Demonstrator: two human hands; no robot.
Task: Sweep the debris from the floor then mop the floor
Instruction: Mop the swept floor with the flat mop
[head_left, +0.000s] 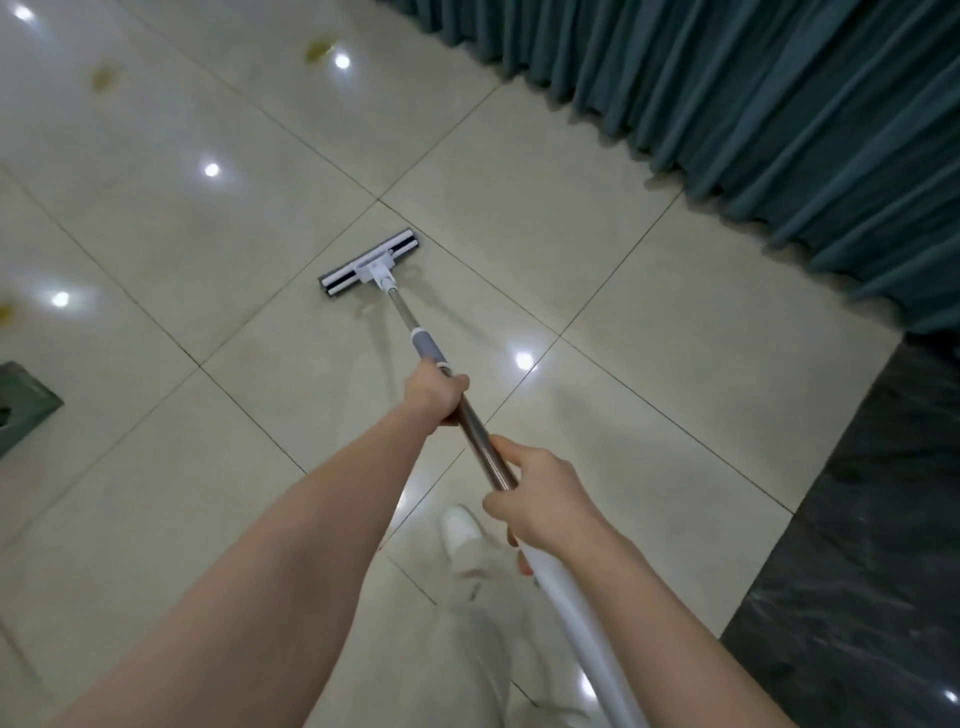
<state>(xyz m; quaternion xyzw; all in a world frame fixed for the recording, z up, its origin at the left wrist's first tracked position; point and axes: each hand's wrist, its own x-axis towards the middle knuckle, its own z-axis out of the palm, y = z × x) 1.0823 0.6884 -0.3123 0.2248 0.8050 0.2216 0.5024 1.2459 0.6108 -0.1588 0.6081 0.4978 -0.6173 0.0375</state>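
Both hands gripping the mop pole (475, 431).
I see left hand (434, 397) and right hand (540, 493) fingers clenched round it; flat mop head (370, 265) on tiled floor (571, 234), 12 o'clock.

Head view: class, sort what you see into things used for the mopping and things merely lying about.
In use: mop, gripped by left hand and right hand; tiled floor; yellowish stains.
Lying about: teal curtain; green object at left edge.

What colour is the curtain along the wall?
Dark teal; the curtain shows best in the head view.
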